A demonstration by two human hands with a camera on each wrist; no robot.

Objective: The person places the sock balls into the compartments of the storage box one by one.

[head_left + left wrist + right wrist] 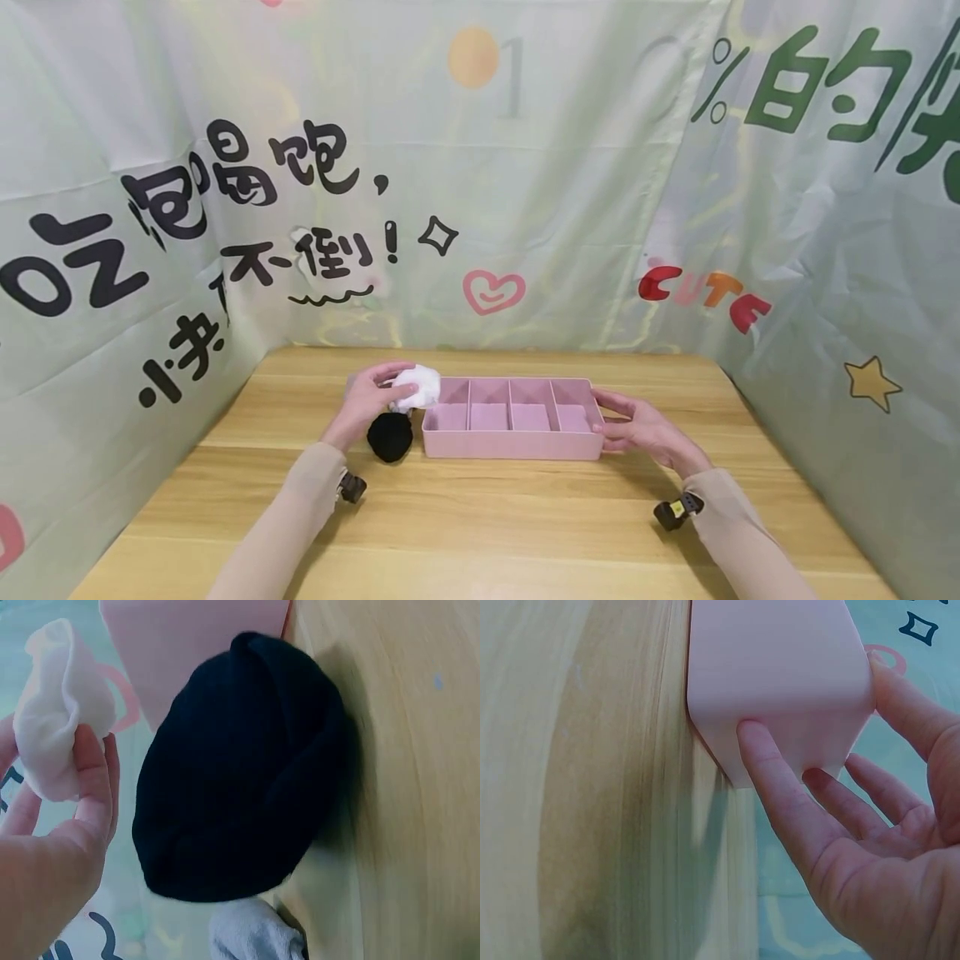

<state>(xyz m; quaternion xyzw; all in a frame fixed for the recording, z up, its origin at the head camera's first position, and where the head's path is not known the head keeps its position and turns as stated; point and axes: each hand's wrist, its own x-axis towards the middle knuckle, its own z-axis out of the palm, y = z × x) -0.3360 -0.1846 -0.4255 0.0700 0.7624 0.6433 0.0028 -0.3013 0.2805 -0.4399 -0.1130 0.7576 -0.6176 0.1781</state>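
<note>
Basically, the weak spot is the white bundle (420, 387): the left hand (371, 396) has thumb and fingers pinched round it, raised by the left back corner of the pink box (512, 446). Looks like soft folded cloth, so too loose a pinch could let it slip or unroll; too hard could squash it. Head view shows it overlapping that corner; can't tell if it touches the rim. Any lower there and it could snag or nudge the box.

Next, the black bundle (391, 437), on the tabletop (510, 525) just beside the box's left end. Roundish, so a dipping wrist or sleeve could set it rolling. The grey bundle (255, 930) shows near it in the left wrist view; one knock might shift both.

Right hand (641, 429): fingers spread apart, tips touching the box's right end, not wrapped round it. Probably fine as a stop against a rightward push, but little hold against a leftward pull or a tip. Pressing too hard could slide the box left into the black bundle. Also, the dividers (510, 406) are upright and thin; a cloth lump landing off-centre could perch on one.
</note>
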